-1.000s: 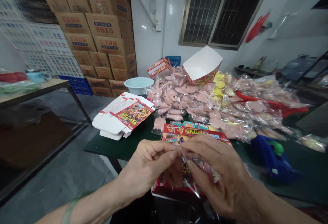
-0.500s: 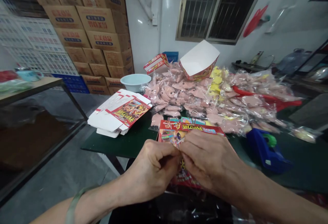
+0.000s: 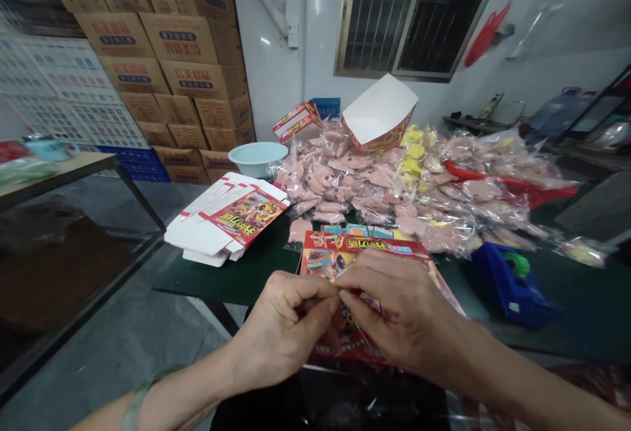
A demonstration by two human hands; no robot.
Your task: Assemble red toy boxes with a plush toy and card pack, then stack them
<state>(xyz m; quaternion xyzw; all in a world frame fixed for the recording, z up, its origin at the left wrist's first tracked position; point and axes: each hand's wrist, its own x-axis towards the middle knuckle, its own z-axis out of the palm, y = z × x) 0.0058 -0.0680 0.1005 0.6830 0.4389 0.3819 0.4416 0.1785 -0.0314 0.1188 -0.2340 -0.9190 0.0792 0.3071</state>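
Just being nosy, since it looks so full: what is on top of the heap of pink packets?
A red carton with a broad white face rests on the heap of pink packets. Whatever lies directly beneath that carton is covered.

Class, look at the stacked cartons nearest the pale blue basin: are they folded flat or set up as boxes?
Folded flat: the cartons lie in thin, overlapping layers on the green table.
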